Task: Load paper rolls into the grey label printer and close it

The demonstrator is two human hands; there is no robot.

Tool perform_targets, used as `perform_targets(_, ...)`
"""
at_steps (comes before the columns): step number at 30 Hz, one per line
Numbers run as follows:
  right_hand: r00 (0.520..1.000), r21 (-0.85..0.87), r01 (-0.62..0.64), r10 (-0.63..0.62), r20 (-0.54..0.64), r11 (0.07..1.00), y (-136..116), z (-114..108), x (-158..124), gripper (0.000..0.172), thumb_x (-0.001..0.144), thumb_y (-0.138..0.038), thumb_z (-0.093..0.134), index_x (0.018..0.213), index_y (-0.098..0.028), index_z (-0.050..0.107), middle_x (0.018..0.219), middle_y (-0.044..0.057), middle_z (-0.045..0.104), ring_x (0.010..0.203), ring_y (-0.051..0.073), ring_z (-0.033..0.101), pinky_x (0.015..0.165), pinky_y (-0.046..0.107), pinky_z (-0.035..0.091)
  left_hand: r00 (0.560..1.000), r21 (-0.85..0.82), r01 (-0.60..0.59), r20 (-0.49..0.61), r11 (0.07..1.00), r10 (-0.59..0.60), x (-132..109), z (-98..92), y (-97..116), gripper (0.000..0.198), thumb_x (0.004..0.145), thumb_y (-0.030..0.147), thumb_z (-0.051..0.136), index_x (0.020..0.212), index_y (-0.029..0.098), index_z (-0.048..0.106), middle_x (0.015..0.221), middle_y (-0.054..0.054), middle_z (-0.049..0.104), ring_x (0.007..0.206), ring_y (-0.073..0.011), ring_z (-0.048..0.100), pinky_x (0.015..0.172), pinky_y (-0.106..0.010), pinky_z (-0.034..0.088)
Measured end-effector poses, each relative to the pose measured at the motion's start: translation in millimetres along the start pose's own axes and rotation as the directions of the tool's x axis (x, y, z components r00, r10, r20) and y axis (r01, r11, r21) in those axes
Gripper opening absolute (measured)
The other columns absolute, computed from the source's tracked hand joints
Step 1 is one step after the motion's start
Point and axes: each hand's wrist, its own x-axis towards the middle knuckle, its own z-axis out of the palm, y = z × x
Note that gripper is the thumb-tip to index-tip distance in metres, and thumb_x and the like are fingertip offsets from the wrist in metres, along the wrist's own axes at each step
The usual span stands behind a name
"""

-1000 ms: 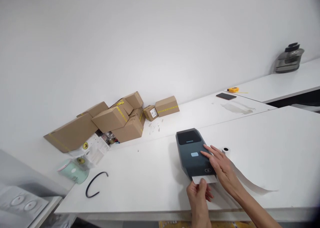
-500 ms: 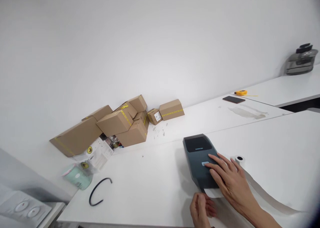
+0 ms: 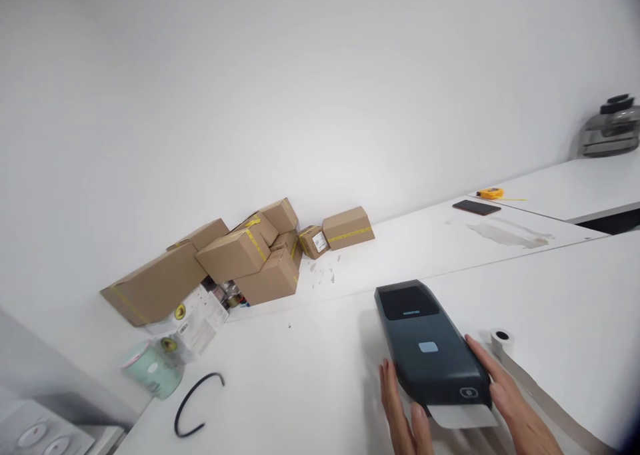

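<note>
A dark teal label printer with a dark window and a light blue button sits on the white table, a white paper strip poking from its near end. Along its left side lie the fingers of my left hand, the thumb by the near corner. My right hand grips the opposite side, thumb at the near right corner. Between them the two hands clasp the printer. Beside my right hand stands a small white roll with a long band trailing toward the near right.
Cardboard boxes are piled against the wall. A green canister and a black curved band are at the left. Farther right lie a dark phone-like slab, a yellow tape measure and a dark transparent container.
My right hand has left the button and moved to the printer's right side. My left hand has come up against its left side. The view has shifted slightly.
</note>
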Motion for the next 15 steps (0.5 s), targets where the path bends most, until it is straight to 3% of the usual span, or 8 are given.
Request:
perform_targets(4,0.999,0.033,-0.021,0.022,-0.037,0.999,10.3,4.4,-1.3,0.062,0.095,-0.058,0.032,0.153,-0.036,0.033,0.161,-0.003,0.032,0.146,0.033,0.032,0.119,0.055,0.026,0.999,-0.026,-0.011,0.030,1.000,0.012,3.7,9.7,5.6,0.081,0.090,0.067,0.034,0.151,0.014,0.037,0.161,-0.006,0.031,0.151,-0.0211,0.022,0.120,-0.024,0.022)
perform_targets(8,0.999,0.029,0.018,-0.017,-0.037,0.999,-0.1,1.8,-2.1,0.062,0.096,-0.056,0.031,0.153,-0.034,0.033,0.160,-0.001,0.035,0.145,0.033,0.034,0.119,0.055,0.026,0.999,-0.131,0.009,0.041,0.991,-0.004,7.0,8.4,8.1,0.085,0.086,0.072,0.039,0.149,0.015,0.041,0.159,-0.007,0.036,0.150,-0.0249,0.025,0.120,-0.029,0.026)
perform_targets(12,0.988,-0.011,0.152,-0.152,-0.002,0.988,-37.9,-7.5,17.2,0.057,0.098,-0.052,0.029,0.153,-0.037,0.032,0.160,-0.002,0.035,0.145,0.033,0.034,0.118,0.057,0.030,0.999,-0.279,-0.010,0.039,0.960,0.022,23.9,3.9,33.1,0.077,0.087,0.069,0.044,0.147,0.021,0.045,0.157,-0.006,0.039,0.148,-0.0257,0.030,0.118,-0.030,0.032)
perform_targets(15,0.935,-0.078,0.352,-0.348,0.063,0.933,-83.5,-11.4,53.8,0.054,0.099,-0.049,0.028,0.151,-0.036,0.035,0.160,-0.001,0.035,0.144,0.031,0.034,0.118,0.054,0.031,0.996,-0.308,-0.069,0.034,0.949,0.083,52.7,1.1,65.1,0.067,0.089,0.064,0.044,0.146,0.027,0.046,0.156,-0.005,0.042,0.146,-0.0245,0.035,0.117,-0.029,0.034)
